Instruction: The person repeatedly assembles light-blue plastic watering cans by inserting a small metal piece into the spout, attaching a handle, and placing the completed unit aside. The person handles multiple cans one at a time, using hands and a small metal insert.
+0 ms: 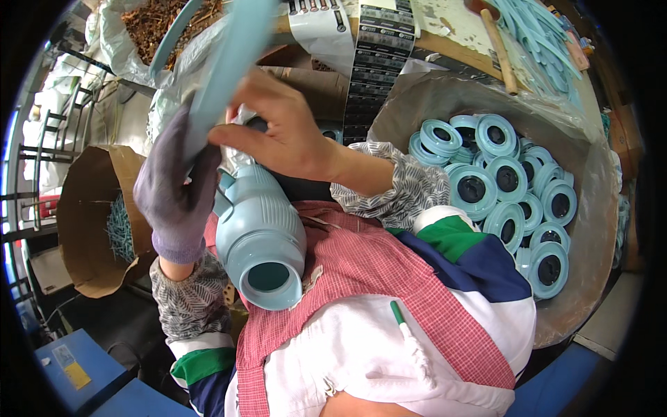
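The blue jug point(260, 208) is closest, lying on its side over the lap, by the red checked apron point(368, 257). Its long line runs away from the belly, leaning a bit left at the far end, and its round open mouth point(269, 278) faces back at the person. Some small nubs point(222, 203) stick out on its left side. The 2 hands are past the mouth, up by the far end. The left hand point(177, 187), in a grey-purple glove, is nearer to the nubs, and it is closed round a long pale blue strip point(222, 76). The strip is blurry and goes up and away, leaning right. The bare right hand point(285, 128) is over the jug's far end, with its thumb by the strip's edge; its fingers are bent, but I cannot tell if they pinch anything. Farther off, a big clear bag point(583, 181) of blue rings point(490, 174) sits on the right, and a brown box point(80, 229) of thin blue bits point(119, 229) sits on the left. Farthest away, a table point(448, 21) has a hammer point(499, 48) and a heap of blue strips point(538, 35) on it
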The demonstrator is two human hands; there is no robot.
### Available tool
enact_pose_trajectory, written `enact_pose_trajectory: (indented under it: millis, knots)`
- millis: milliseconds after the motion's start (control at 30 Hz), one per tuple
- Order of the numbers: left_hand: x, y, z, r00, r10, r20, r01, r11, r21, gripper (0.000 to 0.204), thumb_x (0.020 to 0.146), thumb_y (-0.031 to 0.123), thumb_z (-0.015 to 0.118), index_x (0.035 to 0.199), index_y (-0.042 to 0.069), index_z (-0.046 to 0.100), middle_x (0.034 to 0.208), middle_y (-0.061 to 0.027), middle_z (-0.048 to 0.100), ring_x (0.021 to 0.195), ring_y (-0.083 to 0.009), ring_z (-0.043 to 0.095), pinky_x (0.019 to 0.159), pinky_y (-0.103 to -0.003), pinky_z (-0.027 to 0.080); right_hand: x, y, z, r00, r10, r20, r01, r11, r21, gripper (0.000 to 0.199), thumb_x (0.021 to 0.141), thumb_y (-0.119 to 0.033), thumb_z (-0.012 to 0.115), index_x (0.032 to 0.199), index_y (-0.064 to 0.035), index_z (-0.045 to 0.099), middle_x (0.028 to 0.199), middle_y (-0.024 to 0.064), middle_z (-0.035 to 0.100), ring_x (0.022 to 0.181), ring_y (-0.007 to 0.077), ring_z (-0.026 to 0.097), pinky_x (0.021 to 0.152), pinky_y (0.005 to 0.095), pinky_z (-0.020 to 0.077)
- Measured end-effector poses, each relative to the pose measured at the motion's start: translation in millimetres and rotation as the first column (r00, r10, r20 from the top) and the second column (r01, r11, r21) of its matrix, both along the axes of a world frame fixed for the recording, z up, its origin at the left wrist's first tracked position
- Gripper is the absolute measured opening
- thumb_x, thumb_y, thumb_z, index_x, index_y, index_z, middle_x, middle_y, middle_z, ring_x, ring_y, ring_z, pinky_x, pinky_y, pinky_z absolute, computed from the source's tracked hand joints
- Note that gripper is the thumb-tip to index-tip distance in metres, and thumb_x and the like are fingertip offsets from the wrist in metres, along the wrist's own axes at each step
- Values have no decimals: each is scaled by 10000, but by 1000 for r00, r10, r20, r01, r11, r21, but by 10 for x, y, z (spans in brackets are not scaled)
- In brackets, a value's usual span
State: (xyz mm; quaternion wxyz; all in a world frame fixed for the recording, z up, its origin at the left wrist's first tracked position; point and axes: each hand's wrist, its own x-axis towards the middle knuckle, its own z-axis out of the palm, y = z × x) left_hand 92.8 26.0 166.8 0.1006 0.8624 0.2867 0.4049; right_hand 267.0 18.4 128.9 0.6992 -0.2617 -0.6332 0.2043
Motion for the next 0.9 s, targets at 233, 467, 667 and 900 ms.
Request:
enact_pose_trajectory:
  millis: [233, 467, 667, 900]
  knots:
    - [-164, -429, -52, 866, 344, 364, 95, 601, -793, 335, 964, 225, 504, 1171, -31, 564, 632, 39, 451, 485, -7, 325, 422, -178, 212, 56, -221, -668, 922, 167, -349, -305, 870, -388, 383, 915, -341, 615, 1114, -34, 502, 718, 14, 537, 621, 69, 488, 545, 212, 382]
    - [-553, -643, -366, 783, 590, 197, -53, 378, -924, 195, 928, 180, 579, 1029, 13, 588, 636, 31, 502, 453, -8, 344, 411, -173, 217, -234, -432, -620, 746, 308, -591, -639, 580, -505, 194, 974, -244, 537, 993, -51, 544, 631, -25, 461, 521, 25, 391, 464, 184, 297]
    - [-737, -759, -618, 719, 574, 393, 166, 406, -899, 58, 866, 64, 614, 846, 12, 599, 863, -39, 619, 582, -38, 474, 520, -197, 368, -200, -434, -532, 628, 405, -664, -778, 360, -516, 207, 966, -206, 551, 1067, -25, 556, 647, -19, 481, 521, 20, 395, 453, 170, 283]
    - [-812, -776, -800, 646, 586, 489, 337, 356, -872, 102, 828, 95, 644, 872, 11, 607, 802, -12, 608, 634, -47, 493, 574, -191, 394, -316, -406, -668, 679, 427, -597, -733, 423, -532, 200, 950, -187, 573, 1076, -33, 580, 766, 7, 583, 746, 58, 529, 741, 196, 408]
